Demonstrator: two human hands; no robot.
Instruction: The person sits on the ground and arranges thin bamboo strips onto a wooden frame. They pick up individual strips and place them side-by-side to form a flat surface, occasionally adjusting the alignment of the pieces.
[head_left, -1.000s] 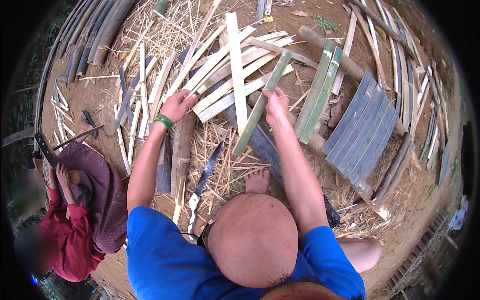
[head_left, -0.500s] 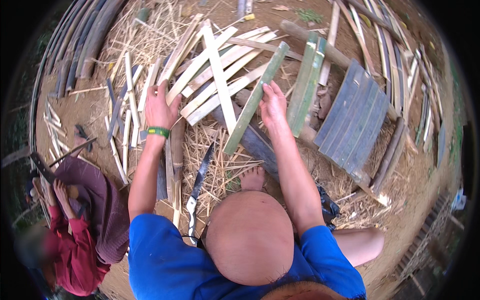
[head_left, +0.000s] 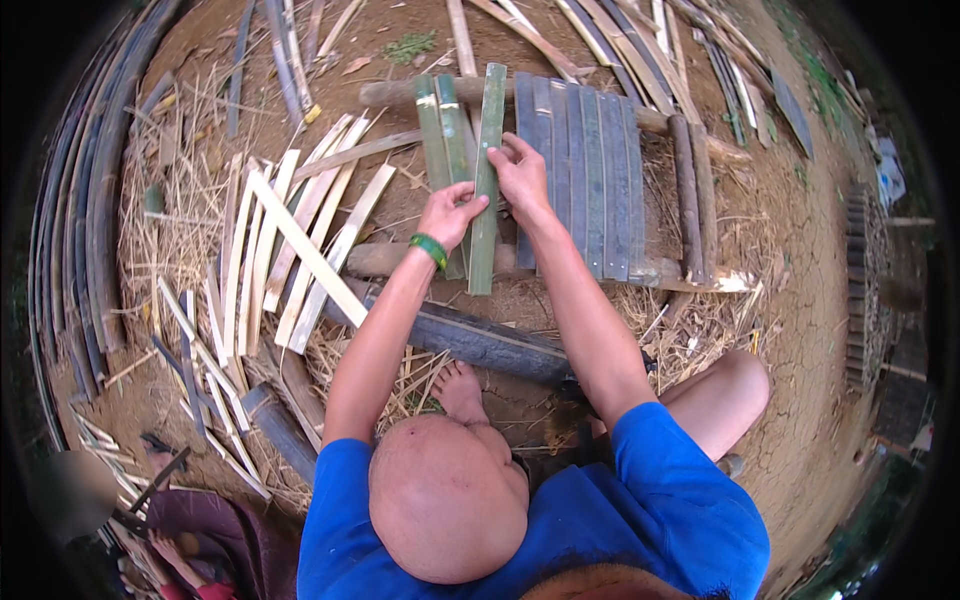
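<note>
A green bamboo slat [head_left: 483, 245] is upright in view between my hands, its lower end toward me. My right hand [head_left: 522, 182] grips its right edge around mid-length, thumb on its face. A little lower, my left hand [head_left: 450, 216], with a green band at the wrist, pinches its left edge. Just left, two more green slats [head_left: 430, 140] lie across a far log [head_left: 385, 93] and a near log [head_left: 375, 260]. To the right, a row of dark slats [head_left: 590, 180] lies side by side over the same logs.
Pale split strips [head_left: 325, 265] are piled at the left among straw-like shavings. A dark bamboo length [head_left: 470, 335] lies between my foot and the logs. Short logs [head_left: 688, 200] stand off the row's right end. At the lower left sits another person [head_left: 185, 560], beside a dark blade.
My left hand has left the pale strips and come over to the green slat. The slat now stands nearer the dark row, more upright in view. The view has turned right.
</note>
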